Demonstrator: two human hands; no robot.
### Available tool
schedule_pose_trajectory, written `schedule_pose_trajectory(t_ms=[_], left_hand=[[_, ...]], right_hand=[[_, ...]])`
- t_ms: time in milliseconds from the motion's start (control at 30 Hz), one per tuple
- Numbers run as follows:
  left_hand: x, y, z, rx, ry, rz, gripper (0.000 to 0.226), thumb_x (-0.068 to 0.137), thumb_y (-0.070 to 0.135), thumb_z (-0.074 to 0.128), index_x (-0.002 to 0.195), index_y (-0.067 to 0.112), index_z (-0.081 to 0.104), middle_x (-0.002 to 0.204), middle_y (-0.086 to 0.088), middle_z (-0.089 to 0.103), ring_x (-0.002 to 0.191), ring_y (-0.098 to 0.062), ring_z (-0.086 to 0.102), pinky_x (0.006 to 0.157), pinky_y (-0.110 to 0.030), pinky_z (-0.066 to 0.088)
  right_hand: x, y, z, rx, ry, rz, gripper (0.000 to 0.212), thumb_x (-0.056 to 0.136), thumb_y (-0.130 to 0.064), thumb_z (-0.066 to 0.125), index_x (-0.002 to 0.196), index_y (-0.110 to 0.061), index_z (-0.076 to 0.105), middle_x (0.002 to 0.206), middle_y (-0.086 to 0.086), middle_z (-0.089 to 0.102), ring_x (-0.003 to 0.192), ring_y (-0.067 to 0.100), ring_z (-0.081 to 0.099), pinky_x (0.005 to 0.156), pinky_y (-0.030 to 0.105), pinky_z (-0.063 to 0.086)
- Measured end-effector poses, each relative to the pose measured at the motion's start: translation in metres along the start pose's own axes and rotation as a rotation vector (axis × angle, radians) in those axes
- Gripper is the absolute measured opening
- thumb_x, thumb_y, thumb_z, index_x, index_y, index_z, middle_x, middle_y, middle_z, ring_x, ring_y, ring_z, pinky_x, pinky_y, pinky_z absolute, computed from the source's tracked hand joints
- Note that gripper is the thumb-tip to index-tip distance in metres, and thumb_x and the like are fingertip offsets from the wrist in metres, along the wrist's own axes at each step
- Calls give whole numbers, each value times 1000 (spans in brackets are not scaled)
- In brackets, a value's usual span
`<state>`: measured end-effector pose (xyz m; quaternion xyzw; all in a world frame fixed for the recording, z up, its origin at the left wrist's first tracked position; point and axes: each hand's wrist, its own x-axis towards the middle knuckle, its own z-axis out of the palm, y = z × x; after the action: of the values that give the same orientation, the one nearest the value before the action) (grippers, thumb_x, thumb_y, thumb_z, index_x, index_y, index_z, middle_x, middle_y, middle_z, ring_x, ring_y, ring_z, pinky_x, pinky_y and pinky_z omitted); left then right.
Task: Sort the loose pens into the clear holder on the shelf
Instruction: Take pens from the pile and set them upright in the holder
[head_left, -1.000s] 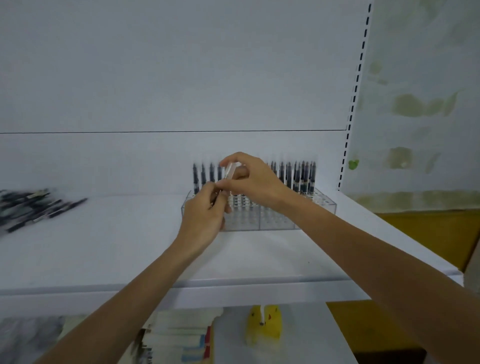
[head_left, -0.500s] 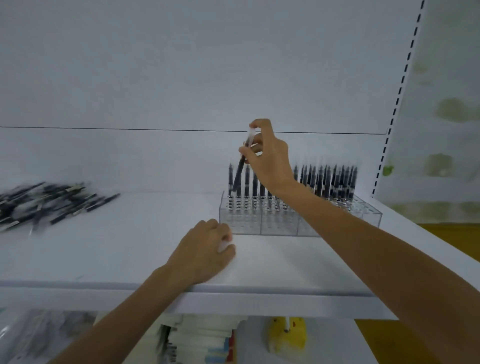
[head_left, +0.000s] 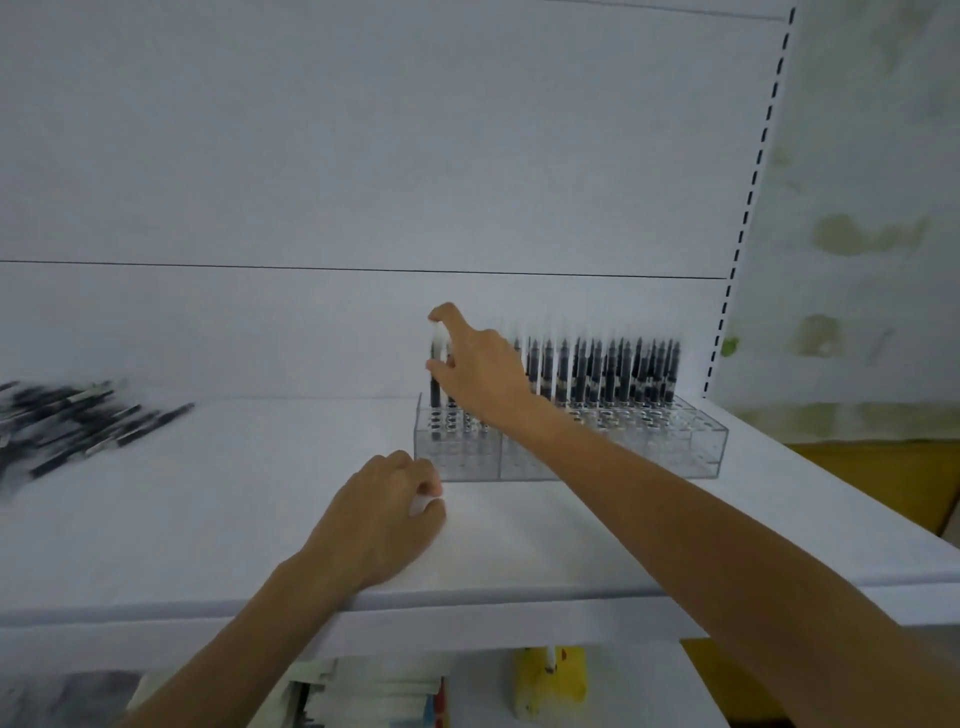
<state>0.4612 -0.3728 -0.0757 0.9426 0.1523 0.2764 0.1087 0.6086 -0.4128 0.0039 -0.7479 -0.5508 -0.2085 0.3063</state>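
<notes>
A clear holder (head_left: 685, 441) with rows of holes stands on the white shelf (head_left: 218, 519), right of centre. Several black pens (head_left: 608, 369) stand upright along its back row. My right hand (head_left: 480, 371) pinches one black pen (head_left: 435, 384), upright, its lower end in a hole at the holder's back left corner. My left hand (head_left: 387, 517) rests on the shelf in front of the holder, fingers curled around something small and white that I cannot make out. A pile of loose black pens (head_left: 72, 426) lies at the far left of the shelf.
The shelf's front edge (head_left: 467, 613) runs below my left hand. A slotted upright (head_left: 748, 202) bounds the shelf at the right. Below the shelf are stacked books (head_left: 374, 696) and a yellow object (head_left: 550, 680).
My right hand has lowered the pen from a tilt above the holder to upright in a back-left hole. The left hand has stayed on the shelf.
</notes>
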Motion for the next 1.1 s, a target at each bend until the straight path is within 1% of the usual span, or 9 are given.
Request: schedule_pose_trajectory(t_ms=[67, 167, 300, 467, 667, 767, 833, 933, 1100], left_hand=[[0, 2, -1, -16, -5, -9, 16, 91, 27, 49, 100, 19, 59, 100, 4, 56, 93, -12, 49, 81, -23, 39], [0, 4, -5, -103, 11, -59, 14, 90, 25, 52, 97, 18, 61, 98, 3, 58, 91, -12, 53, 77, -23, 41], [-15, -11, -21, -129, 80, -120, 9, 89, 23, 52, 97, 22, 57, 93, 8, 57, 79, -7, 50, 67, -16, 35], [-58, -61, -67, -58, 122, -209, 17, 88, 23, 55, 105, 22, 55, 96, 10, 54, 85, -9, 50, 74, -22, 36], [-132, -117, -143, -22, 325, -409, 15, 83, 12, 61, 95, 21, 59, 87, 4, 60, 70, -11, 52, 68, -27, 37], [-173, -141, -174, 11, 349, -530, 16, 83, 8, 60, 93, 21, 58, 85, 4, 60, 71, -15, 53, 67, -29, 39], [-196, -159, -192, 20, 374, -591, 17, 84, 6, 59, 90, 22, 58, 82, 5, 59, 69, -15, 55, 62, -29, 41], [-220, -183, -210, -2, 433, -657, 17, 84, 4, 58, 89, 21, 58, 81, 6, 60, 69, -12, 58, 66, -31, 47], [-225, -230, -221, 24, 448, -665, 13, 85, 7, 59, 90, 20, 59, 86, 3, 62, 76, -3, 55, 66, -21, 39]], right_hand=[[0, 0, -3, -43, 4, 33, 42, 93, -16, 50, 133, -16, 38, 54, -1, 44, 45, 15, 41, 45, 25, 36], [-5, -7, -11, -44, -1, 64, 46, 92, -17, 50, 137, -18, 37, 52, -3, 41, 44, 13, 39, 47, 27, 39], [-14, -30, -14, -33, 69, 46, 47, 92, -15, 48, 137, -13, 37, 59, 2, 54, 50, 19, 49, 54, 32, 46], [-24, -86, 11, 28, 68, 32, 37, 92, -20, 50, 128, -12, 44, 79, 6, 66, 72, 24, 62, 63, 30, 43], [-27, -192, 79, 283, -77, -45, 35, 92, -22, 52, 125, -12, 46, 103, 5, 62, 94, 22, 57, 75, 27, 39], [-21, -243, 109, 385, -162, -76, 34, 91, -20, 52, 124, -10, 48, 112, 7, 58, 101, 23, 54, 80, 31, 39], [-17, -272, 129, 421, -207, -103, 31, 91, -20, 52, 120, -9, 49, 113, 8, 56, 102, 25, 52, 81, 32, 39], [-12, -304, 157, 441, -263, -151, 27, 91, -21, 52, 114, -8, 49, 110, 7, 55, 99, 24, 51, 78, 31, 37], [19, -332, 192, 436, -321, -185, 22, 89, -20, 53, 107, -8, 50, 102, 6, 56, 91, 24, 52, 77, 36, 44]])
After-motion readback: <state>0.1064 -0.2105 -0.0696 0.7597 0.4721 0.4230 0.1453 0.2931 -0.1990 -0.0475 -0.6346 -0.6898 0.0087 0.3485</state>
